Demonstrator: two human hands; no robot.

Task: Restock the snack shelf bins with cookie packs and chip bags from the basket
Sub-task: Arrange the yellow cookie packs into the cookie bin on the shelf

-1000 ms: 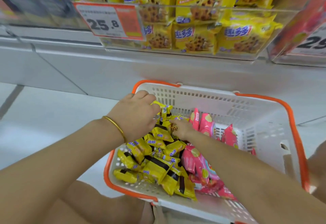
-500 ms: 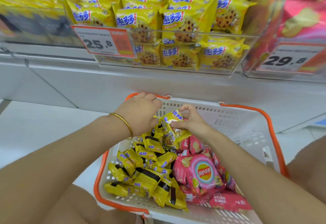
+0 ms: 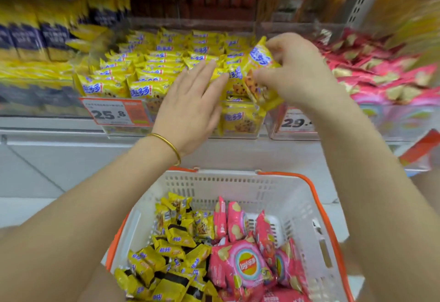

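At the shelf front, head view: a person is crouching or standing over the basket at 6 o'clock and reaching up to the clear cookie bin at 12 o'clock.
Right hand: the right hand is curling thumb and fingers round a small bunch of held cookie packs, tilted, just above the bin's front right corner.
Left hand: the left hand is lying flat with fingers straight and gripping nothing; its fingertips are reaching the front row of binned packs, though actual contact is unclear.
Stock waiting: loose cookie packs are filling the basket's 8 o'clock side, and pink chip bags are lying at 5 o'clock.
Neighbouring bin: the chip bin is sitting at 2 o'clock, blurred.
Handling, cookies: these packs are probably light and slick in foil, with brittle contents; gripping across the flat faces or the crimped ends should be safest, and squeezing lightly.
Handling, chips: the bags are looking air-puffed and crushable, so lifting by a top seam seems wise.
Risk: a loose bunch may be slipping apart while lowering.
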